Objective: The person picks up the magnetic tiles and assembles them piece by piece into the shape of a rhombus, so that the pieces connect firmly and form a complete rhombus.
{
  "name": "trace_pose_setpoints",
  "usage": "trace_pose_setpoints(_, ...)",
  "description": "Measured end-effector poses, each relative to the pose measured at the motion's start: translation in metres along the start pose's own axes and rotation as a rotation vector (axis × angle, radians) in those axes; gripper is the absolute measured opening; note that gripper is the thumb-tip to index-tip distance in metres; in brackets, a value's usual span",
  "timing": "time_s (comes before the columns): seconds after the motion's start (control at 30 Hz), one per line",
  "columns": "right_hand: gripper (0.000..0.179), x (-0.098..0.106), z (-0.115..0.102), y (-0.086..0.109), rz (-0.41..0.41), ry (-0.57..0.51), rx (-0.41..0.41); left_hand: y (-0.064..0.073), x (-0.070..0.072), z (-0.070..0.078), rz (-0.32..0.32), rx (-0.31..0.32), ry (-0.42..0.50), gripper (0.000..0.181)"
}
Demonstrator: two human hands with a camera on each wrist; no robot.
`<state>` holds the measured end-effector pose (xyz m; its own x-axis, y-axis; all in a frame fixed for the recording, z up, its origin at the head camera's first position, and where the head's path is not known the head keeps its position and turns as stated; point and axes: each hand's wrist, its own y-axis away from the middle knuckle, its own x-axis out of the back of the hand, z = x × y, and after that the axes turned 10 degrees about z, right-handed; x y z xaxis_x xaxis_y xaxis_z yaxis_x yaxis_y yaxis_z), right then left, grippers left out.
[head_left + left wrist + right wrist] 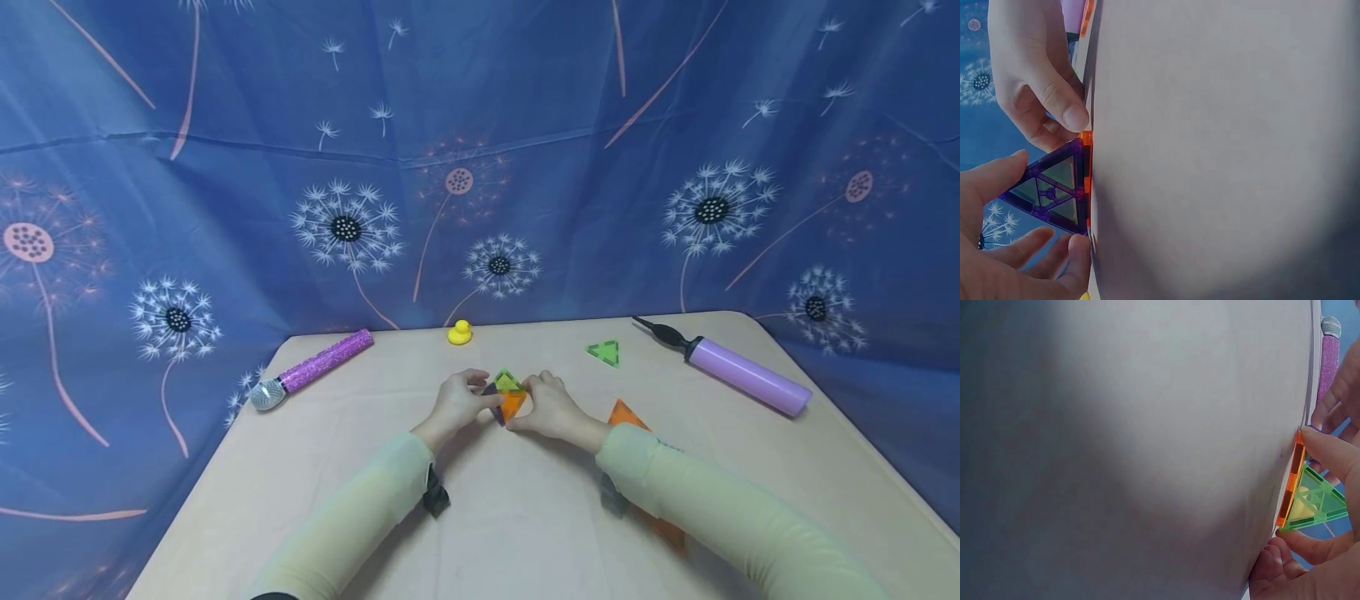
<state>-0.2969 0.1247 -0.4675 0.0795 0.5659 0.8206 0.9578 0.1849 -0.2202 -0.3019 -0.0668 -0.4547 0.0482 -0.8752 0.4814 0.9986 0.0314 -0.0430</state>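
Near the middle of the table, my left hand [461, 404] and right hand [553, 406] meet around a small group of translucent triangular magnetic tiles. An orange tile [513, 406] lies flat at the table, seen edge-on in both wrist views. A purple tile [1054, 190] stands up along one of its sides, pinched by my left hand between thumb at its tip and fingers at a lower corner. Along another side rises a green tile [1317, 497]. My right thumb and forefinger grip the orange tile at two corners, with the green tile between them.
Behind the hands sit a yellow rubber duck [460, 333] and a loose green triangle tile [604, 352]. A glittery purple microphone [322, 364] lies left, a lilac balloon pump [742, 375] right. My right forearm partly covers a larger orange piece [626, 414]. A blue dandelion-print cloth [570, 208] hangs behind.
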Motion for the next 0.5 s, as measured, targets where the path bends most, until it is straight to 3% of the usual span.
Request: trace_pose_setpoints(0.5,0.073,0.0026,-0.0023,0.0016,0.001,0.010,0.022,-0.0038,-0.0092,0.0048,0.053,-0.002,-0.147,0.046)
